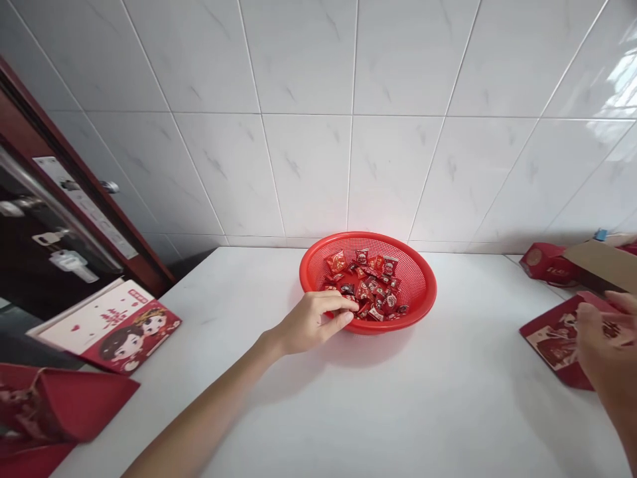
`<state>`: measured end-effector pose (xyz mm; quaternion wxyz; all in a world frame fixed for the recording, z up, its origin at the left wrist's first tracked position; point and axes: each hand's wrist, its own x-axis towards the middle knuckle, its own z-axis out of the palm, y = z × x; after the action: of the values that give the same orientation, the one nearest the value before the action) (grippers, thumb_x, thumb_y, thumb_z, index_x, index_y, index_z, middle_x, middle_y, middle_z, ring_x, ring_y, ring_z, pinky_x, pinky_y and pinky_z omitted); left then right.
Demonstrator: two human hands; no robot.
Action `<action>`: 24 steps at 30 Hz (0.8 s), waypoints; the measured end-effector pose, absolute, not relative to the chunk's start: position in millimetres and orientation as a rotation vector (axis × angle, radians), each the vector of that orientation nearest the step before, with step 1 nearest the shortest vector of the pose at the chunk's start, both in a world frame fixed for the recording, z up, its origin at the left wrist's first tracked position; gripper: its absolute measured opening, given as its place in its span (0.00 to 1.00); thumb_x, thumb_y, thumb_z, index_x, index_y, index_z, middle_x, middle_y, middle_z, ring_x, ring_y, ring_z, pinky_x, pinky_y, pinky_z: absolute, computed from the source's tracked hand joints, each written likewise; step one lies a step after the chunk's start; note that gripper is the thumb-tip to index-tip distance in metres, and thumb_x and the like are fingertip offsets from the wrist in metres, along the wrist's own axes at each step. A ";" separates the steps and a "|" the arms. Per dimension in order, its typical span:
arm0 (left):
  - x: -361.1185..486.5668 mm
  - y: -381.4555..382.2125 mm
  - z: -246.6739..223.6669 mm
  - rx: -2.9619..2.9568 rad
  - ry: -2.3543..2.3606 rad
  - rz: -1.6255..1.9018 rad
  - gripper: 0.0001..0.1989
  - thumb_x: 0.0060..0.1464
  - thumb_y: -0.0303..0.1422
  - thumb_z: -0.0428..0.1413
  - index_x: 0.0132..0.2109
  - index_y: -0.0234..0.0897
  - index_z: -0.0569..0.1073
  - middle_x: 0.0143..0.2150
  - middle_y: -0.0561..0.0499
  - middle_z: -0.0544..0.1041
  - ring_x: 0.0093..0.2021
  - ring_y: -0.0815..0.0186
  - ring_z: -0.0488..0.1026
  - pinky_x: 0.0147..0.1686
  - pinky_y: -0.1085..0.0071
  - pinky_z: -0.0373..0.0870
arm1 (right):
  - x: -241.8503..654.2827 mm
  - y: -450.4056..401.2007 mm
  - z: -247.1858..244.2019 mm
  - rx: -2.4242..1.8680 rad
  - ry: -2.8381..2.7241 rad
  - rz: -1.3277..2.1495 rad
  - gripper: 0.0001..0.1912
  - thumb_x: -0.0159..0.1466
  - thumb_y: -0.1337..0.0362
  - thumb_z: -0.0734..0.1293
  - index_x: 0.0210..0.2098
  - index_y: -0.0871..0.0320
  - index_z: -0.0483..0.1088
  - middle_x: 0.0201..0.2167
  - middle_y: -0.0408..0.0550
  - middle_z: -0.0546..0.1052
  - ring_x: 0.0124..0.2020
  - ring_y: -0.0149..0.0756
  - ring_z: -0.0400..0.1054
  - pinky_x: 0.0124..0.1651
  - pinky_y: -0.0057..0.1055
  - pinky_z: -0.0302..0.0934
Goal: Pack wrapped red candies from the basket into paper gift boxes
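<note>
A red plastic mesh basket point(426, 292) holds many small candies point(383, 292) in red and brown wrappers. My left hand point(318, 318) reaches over its near left rim, with thumb and fingers drawn together in a pinch at the edge of the pile. What lies between those fingertips is hidden. At the right edge of the view, my right hand point(604, 345) is wrapped around a printed red gift box point(552, 342), which rests tilted on the white tabletop. Part of that hand is cut off by the frame.
Another red box point(545, 262) and an open cardboard box point(597, 262) are at the back right. To the left lie a printed card box point(114, 325) and red folded boxes point(64, 405). Keys point(72, 262) hang from a door lock. A tiled wall point(313, 172) stands behind the table point(378, 411).
</note>
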<state>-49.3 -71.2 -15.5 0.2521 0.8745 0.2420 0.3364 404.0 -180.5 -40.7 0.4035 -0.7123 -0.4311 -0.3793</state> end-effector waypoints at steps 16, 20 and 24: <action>-49.2 -65.7 -18.2 2.349 0.697 0.889 0.13 0.67 0.36 0.56 0.49 0.36 0.83 0.43 0.44 0.84 0.42 0.63 0.79 0.46 0.67 0.77 | 142.7 -187.4 -97.6 -0.640 -2.177 -0.151 0.20 0.63 0.80 0.60 0.21 0.53 0.54 0.16 0.38 0.61 0.17 0.30 0.51 0.26 0.31 0.47; -58.9 -56.8 -8.6 2.400 0.784 0.892 0.11 0.66 0.34 0.57 0.49 0.37 0.83 0.46 0.44 0.83 0.43 0.63 0.80 0.44 0.69 0.76 | 119.4 -191.9 -128.3 -0.539 -2.033 -0.112 0.21 0.59 0.82 0.59 0.21 0.52 0.50 0.15 0.39 0.58 0.19 0.33 0.48 0.25 0.33 0.42; -94.5 -46.0 21.9 2.411 1.057 1.044 0.10 0.64 0.31 0.58 0.46 0.36 0.83 0.44 0.46 0.84 0.43 0.63 0.80 0.50 0.67 0.75 | 119.8 -190.4 -147.9 -0.514 -2.000 -0.108 0.21 0.60 0.81 0.60 0.21 0.52 0.50 0.14 0.36 0.56 0.17 0.32 0.45 0.23 0.34 0.40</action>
<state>-94.5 -46.0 21.9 0.1541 0.8411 0.3689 0.3642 119.8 -190.4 -147.9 0.5116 -0.2135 -0.8310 -0.0450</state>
